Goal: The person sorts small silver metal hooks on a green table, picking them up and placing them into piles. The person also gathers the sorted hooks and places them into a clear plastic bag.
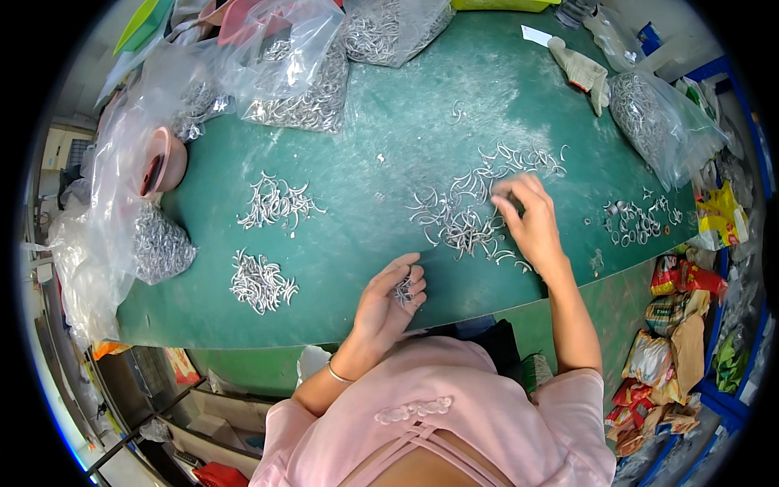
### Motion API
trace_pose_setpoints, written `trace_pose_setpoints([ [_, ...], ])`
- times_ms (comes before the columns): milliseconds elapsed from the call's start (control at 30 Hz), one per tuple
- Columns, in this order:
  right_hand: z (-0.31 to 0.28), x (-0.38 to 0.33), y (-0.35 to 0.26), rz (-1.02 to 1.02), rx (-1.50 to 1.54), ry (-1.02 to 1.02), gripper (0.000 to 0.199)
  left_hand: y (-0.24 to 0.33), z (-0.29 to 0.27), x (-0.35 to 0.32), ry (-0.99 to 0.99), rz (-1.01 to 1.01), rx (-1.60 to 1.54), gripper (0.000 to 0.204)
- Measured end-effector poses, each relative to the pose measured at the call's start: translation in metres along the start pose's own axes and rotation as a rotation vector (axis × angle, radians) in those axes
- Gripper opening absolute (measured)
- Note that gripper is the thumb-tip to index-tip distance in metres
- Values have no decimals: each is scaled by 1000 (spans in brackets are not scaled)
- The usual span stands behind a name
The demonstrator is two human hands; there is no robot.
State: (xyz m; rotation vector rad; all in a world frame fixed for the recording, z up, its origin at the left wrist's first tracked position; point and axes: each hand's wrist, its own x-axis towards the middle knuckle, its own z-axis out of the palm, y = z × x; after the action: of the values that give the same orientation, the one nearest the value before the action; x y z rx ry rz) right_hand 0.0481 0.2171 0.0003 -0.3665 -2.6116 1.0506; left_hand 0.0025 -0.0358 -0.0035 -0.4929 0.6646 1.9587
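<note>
Curved metal pieces (pixel 308 109) sit in clear bags (pixel 296 71); left hand (pixel 381 304) cups some; right hand (pixel 531 215), blurred, hold unclear

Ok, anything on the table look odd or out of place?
One small orange piece lies beside the silver pieces near the right edge of the green table; its colour stands out. It's too small to identify.

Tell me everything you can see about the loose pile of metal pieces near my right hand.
The pile is many small, thin, curved silver-grey pieces, metallic-looking, jumbled at all angles. It sprawls across the green table, denser at the near end, strays around it. Your right hand is at its right side; contact is unclear.
</note>
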Motion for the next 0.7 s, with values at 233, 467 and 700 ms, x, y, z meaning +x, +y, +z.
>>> trace_pose_setpoints([
  [233, 11, 35, -7, -257, -454, -137, 16, -1, 9, 1, -9, -28, 13, 23],
  [467, -1, 62, -5, -248, -569, -512, 18, -1, 8, -1, -14, -32, 22, 23],
  [700, 0, 65, -13, -272, -658, -598, 19, -2, 5, -3, -31, -24, 11, 23],
])
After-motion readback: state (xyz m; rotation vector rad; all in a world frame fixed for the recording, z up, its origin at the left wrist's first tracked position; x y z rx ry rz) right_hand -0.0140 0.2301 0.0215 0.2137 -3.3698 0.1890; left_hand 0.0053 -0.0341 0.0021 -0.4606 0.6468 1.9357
